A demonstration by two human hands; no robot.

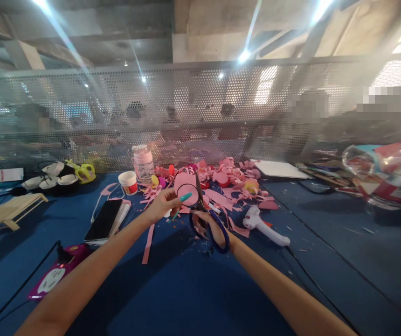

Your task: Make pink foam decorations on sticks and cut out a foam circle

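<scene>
Between the thumb and fingers of my left hand is a piece of pink paper with a dark circle outlined on it. My right hand grips dark blue-handled scissors, fingers through the loops. The scissor blades point up and away, along the right edge of the pink paper; whether they are cutting into it I cannot tell. Behind both hands lies a heap of pink scraps with red and yellow round pieces among them. A long pink strip lies on the blue table below my left hand.
A white glue gun with a black cable lies to the right. Leftward are a black phone, a paper cup, a clear bottle, a purple power strip and a small wooden stand. A perforated metal screen borders the back.
</scene>
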